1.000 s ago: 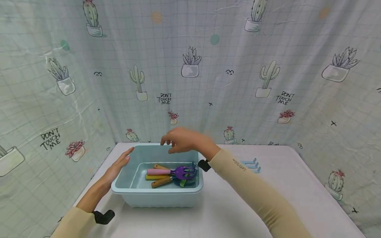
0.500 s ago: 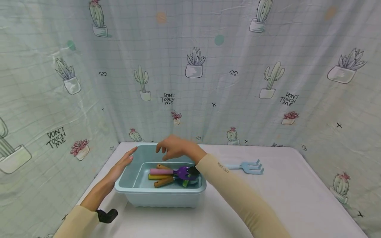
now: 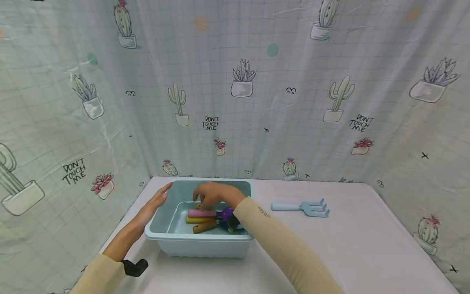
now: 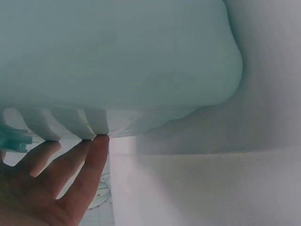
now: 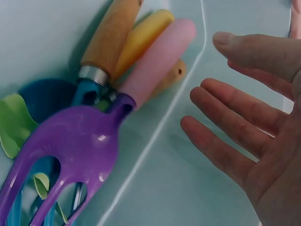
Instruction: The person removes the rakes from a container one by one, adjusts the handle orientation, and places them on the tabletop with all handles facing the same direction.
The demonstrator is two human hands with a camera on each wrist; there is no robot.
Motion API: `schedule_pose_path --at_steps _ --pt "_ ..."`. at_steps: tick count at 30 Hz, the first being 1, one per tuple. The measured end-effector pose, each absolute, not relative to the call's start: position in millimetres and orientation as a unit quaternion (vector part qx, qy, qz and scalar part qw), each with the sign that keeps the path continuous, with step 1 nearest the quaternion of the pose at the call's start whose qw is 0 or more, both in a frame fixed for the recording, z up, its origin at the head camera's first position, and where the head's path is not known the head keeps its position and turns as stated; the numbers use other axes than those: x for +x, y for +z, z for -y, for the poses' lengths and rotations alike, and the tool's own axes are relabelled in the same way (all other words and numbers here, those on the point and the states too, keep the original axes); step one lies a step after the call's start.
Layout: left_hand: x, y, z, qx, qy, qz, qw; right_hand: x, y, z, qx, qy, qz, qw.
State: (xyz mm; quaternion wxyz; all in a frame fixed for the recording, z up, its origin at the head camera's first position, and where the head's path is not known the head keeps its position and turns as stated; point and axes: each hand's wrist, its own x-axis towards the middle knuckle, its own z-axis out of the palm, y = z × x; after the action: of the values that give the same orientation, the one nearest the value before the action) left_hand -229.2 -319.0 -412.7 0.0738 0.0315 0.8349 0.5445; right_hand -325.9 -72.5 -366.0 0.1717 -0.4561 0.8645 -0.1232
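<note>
A pale blue plastic bin [image 3: 198, 236] holds several small garden tools. On top lies a hand fork with purple tines and a pink handle [image 5: 157, 54]. Around it are a wooden handle [image 5: 110, 37], a yellow handle [image 5: 146, 40] and a green piece [image 5: 14, 125], partly covered. My right hand [image 3: 214, 194] is inside the bin above the handles; the right wrist view shows its fingers loosely bent, apart from the tools and holding nothing. With extended fingers, my left hand [image 3: 149, 212] touches the bin's left side; in the left wrist view its fingertips meet the ribbed wall [image 4: 94, 120].
A light blue hand fork [image 3: 301, 207] lies on the white table [image 3: 312, 249] to the right of the bin. Behind and at both sides hangs a curtain [image 3: 279, 143] printed with cacti.
My right hand has moved down into the bin, toward the tool handles. The light blue fork, earlier partly behind my right arm, shows whole. My left hand stays at the bin's side.
</note>
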Motion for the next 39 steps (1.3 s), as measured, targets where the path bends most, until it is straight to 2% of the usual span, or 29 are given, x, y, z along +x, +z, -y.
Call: schedule_pose_path --at_steps 14,19,23,39 --pt "-226 -416 316 0.02 0.553 -0.829 0.088 -329 -383 80 -0.45 -0.133 -0.862 0.193" --pt "-228 -417 315 0.024 0.561 -0.823 0.085 -329 -387 79 -0.459 -0.147 -0.859 0.17" --pt "-228 -417 316 0.025 0.562 -0.822 0.087 -331 -392 78 -0.445 -0.161 -0.86 0.189" --pt "-231 -414 319 0.035 0.56 -0.824 0.074 -336 -398 81 -0.436 -0.117 -0.871 0.192"
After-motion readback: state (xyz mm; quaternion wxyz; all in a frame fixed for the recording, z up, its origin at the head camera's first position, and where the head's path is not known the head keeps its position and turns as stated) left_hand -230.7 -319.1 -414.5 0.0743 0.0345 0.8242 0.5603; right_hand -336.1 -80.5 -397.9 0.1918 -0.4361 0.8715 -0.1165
